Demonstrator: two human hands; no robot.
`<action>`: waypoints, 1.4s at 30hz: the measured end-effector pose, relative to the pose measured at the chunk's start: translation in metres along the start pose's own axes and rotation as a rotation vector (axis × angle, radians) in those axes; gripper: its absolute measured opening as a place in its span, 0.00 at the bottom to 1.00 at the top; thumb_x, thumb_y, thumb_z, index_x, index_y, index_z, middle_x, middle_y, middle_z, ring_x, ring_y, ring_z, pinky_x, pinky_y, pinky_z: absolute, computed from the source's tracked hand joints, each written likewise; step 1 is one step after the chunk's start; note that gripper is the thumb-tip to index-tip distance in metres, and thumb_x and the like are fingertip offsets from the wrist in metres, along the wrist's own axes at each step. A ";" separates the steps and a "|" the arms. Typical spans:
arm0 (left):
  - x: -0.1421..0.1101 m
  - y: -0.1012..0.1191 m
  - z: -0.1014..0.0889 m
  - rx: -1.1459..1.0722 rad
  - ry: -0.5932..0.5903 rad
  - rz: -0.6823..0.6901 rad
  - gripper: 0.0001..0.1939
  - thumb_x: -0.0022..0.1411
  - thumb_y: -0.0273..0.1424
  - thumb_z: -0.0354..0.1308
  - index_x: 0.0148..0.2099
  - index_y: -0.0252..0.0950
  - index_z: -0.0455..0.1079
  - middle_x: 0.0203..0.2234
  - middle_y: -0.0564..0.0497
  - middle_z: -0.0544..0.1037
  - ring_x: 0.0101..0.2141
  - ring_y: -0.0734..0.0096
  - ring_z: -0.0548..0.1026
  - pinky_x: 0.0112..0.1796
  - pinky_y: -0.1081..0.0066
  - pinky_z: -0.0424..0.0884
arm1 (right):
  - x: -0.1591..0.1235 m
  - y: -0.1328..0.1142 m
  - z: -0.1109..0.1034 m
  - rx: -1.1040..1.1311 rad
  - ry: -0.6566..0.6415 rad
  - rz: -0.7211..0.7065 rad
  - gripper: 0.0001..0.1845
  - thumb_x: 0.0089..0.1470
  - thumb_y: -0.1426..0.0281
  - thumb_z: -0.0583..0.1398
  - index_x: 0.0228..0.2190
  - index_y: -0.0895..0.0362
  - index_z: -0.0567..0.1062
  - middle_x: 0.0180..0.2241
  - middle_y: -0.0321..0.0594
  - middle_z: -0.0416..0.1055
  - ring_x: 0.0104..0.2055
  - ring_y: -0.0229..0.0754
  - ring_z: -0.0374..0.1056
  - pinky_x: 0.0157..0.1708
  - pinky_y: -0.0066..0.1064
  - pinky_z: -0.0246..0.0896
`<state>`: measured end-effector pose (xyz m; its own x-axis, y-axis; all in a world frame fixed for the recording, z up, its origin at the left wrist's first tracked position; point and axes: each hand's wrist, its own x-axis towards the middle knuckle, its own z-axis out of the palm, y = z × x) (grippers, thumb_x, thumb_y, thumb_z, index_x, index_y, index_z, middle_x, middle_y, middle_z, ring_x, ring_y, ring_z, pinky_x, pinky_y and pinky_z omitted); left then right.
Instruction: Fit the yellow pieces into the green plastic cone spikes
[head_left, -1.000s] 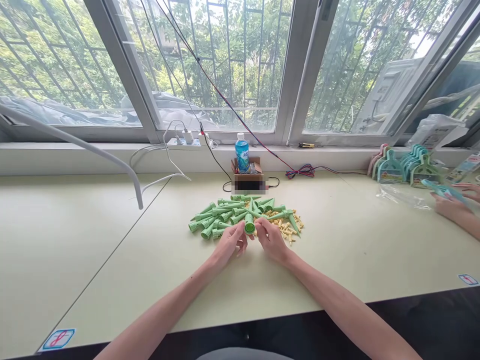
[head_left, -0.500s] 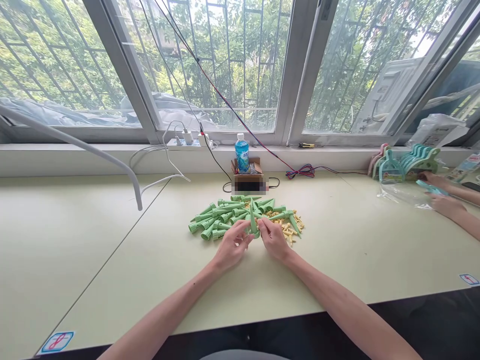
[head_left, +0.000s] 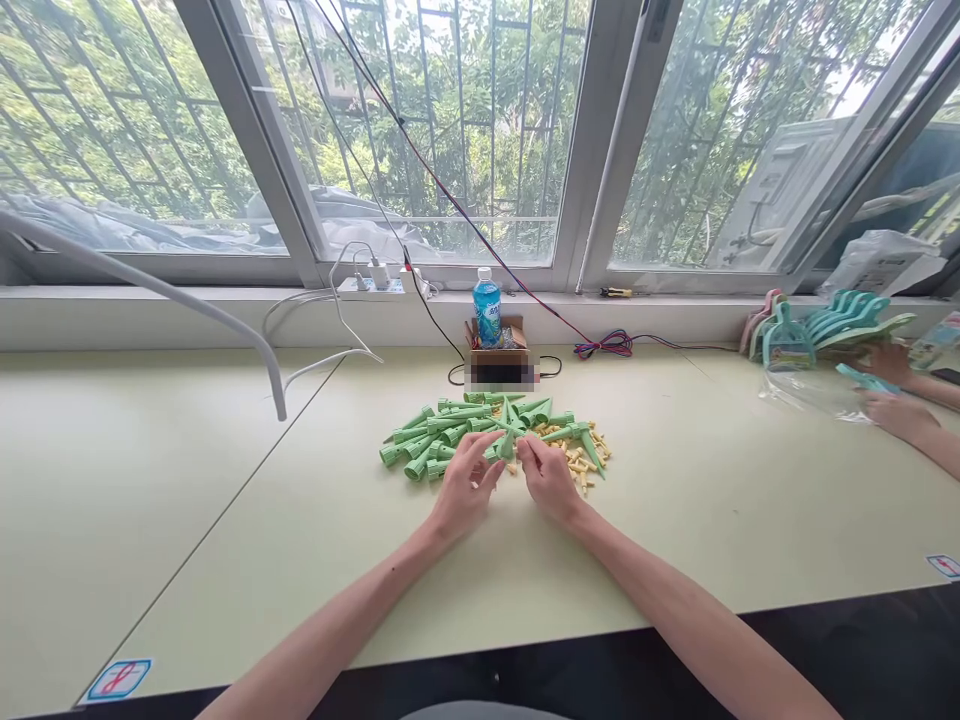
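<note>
Many cones (head_left: pixel 415 467) and yellow bits (head_left: pixel 576 462) lie heaped, none set apart, left hand (head_left: pixel 463 485) half-open, right hand (head_left: pixel 551 485) pinched, contents hidden.

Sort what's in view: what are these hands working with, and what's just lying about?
In the work:
- green cones, one between left hand and right hand
- small tan pieces beside them, probably

Lying about:
- blue bottle in open box
- coiled cable
- yellow-handled tool on the sill

Blue bottle (head_left: pixel 487 312) in an open cardboard box (head_left: pixel 514 334), bundled red-and-blue cable (head_left: pixel 604 344) just beside.
</note>
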<state>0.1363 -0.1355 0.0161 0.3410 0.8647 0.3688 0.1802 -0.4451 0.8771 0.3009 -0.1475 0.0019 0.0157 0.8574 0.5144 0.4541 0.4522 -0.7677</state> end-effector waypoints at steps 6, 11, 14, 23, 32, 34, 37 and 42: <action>0.004 0.003 -0.004 -0.251 -0.049 -0.245 0.29 0.67 0.50 0.46 0.23 0.34 0.66 0.14 0.55 0.65 0.13 0.79 0.63 0.14 0.78 0.58 | 0.001 -0.002 -0.004 0.000 0.033 -0.047 0.20 0.68 0.60 0.46 0.26 0.54 0.62 0.20 0.31 0.55 0.21 0.36 0.51 0.23 0.27 0.48; 0.005 0.004 -0.004 -0.346 -0.208 -0.424 0.34 0.63 0.56 0.45 0.21 0.33 0.69 0.12 0.53 0.67 0.11 0.78 0.63 0.14 0.76 0.58 | -0.002 -0.004 -0.003 -0.009 -0.099 -0.128 0.21 0.68 0.61 0.46 0.24 0.54 0.61 0.21 0.31 0.56 0.21 0.35 0.51 0.24 0.27 0.49; 0.005 0.005 -0.005 -0.333 -0.210 -0.430 0.31 0.62 0.56 0.49 0.25 0.33 0.68 0.12 0.55 0.68 0.11 0.78 0.63 0.15 0.76 0.59 | -0.003 -0.003 -0.002 0.003 -0.128 -0.112 0.20 0.68 0.61 0.46 0.24 0.54 0.61 0.20 0.31 0.55 0.21 0.35 0.50 0.24 0.28 0.48; 0.002 0.003 -0.006 -0.167 -0.169 -0.169 0.17 0.61 0.44 0.59 0.46 0.37 0.69 0.25 0.54 0.72 0.19 0.76 0.68 0.17 0.78 0.64 | -0.003 0.001 0.000 0.079 -0.114 -0.026 0.21 0.67 0.59 0.46 0.23 0.53 0.59 0.19 0.30 0.55 0.19 0.35 0.50 0.20 0.28 0.47; 0.001 0.008 -0.001 -0.082 -0.027 -0.065 0.15 0.63 0.41 0.57 0.48 0.39 0.67 0.31 0.52 0.71 0.22 0.77 0.68 0.19 0.77 0.65 | -0.003 -0.003 -0.001 0.084 -0.086 0.005 0.22 0.68 0.58 0.45 0.24 0.53 0.58 0.19 0.31 0.57 0.19 0.36 0.53 0.21 0.28 0.49; 0.001 0.005 -0.001 -0.129 0.000 -0.120 0.13 0.63 0.42 0.58 0.43 0.38 0.66 0.20 0.58 0.67 0.19 0.77 0.65 0.19 0.79 0.62 | -0.003 -0.002 0.000 0.093 -0.051 0.012 0.21 0.68 0.58 0.44 0.25 0.53 0.58 0.19 0.30 0.56 0.19 0.36 0.53 0.21 0.28 0.49; 0.003 0.002 -0.002 -0.206 -0.041 -0.170 0.23 0.67 0.48 0.50 0.29 0.35 0.67 0.13 0.58 0.63 0.14 0.80 0.61 0.18 0.78 0.58 | -0.003 -0.001 0.000 0.090 -0.012 0.002 0.20 0.68 0.58 0.44 0.25 0.53 0.59 0.19 0.30 0.55 0.19 0.35 0.52 0.21 0.27 0.49; 0.003 0.003 -0.004 -0.374 -0.214 -0.356 0.37 0.67 0.54 0.39 0.22 0.32 0.70 0.14 0.52 0.68 0.13 0.78 0.64 0.16 0.75 0.59 | -0.004 -0.005 -0.002 0.056 -0.093 -0.100 0.20 0.68 0.60 0.45 0.25 0.54 0.60 0.20 0.31 0.57 0.21 0.36 0.53 0.23 0.27 0.50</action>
<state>0.1339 -0.1329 0.0214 0.5056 0.8627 -0.0068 -0.0079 0.0125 0.9999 0.3005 -0.1535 0.0051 -0.1114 0.8251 0.5539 0.3986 0.5477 -0.7356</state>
